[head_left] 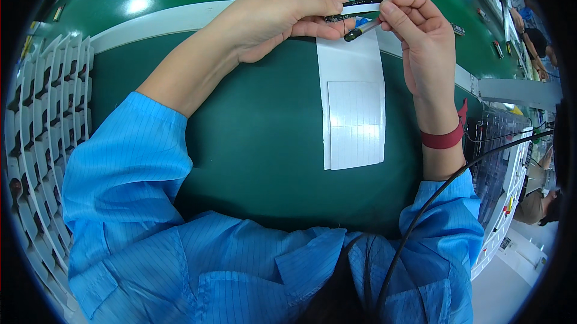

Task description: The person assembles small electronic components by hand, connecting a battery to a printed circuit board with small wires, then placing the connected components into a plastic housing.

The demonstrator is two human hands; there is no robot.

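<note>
My left hand (273,14), at the top middle, pinches a slim black electronic part (362,0) between thumb and fingers. A narrow white strip (362,8) lies along this part. My right hand (425,38) is closed at the strip's right end, thumb against forefinger. From its fingers a pen-like tool (360,30) with a dark end points down to the left; its exact kind is not clear. Something small and blue (362,22) shows between the hands. Below them lie white label sheets (354,122), one partly on the other, marked with fine lines.
The green mat (258,131) spans the bench before me. A white ribbed rack (54,125) stands at the left. On the right are clear plastic trays (496,137) and a black cable (445,189). A red wrist strap (443,137) circles my right wrist. Other people work at far right.
</note>
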